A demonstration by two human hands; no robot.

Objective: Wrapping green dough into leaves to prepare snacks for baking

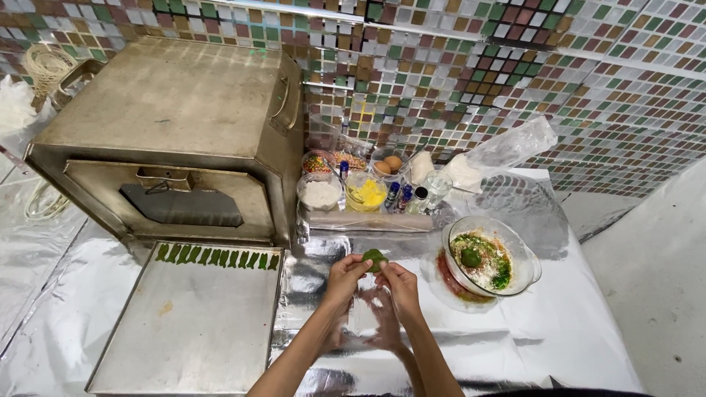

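Both my hands meet over the foil-covered table and pinch one small green ball of dough (374,258) between their fingertips. My left hand (344,275) holds it from the left, my right hand (399,282) from the right. Just to the right stands a clear glass bowl (526,259) holding a green and white mixture with another green lump in it. To the left lies a flat metal baking tray (191,331) with a row of several green pieces (217,258) along its far edge.
A large metal oven box (176,140) stands behind the tray. Small bowls of white powder (320,194), yellow stuff (366,194), eggs (387,163), small bottles and a plastic bag (500,153) crowd the back by the mosaic tiled wall.
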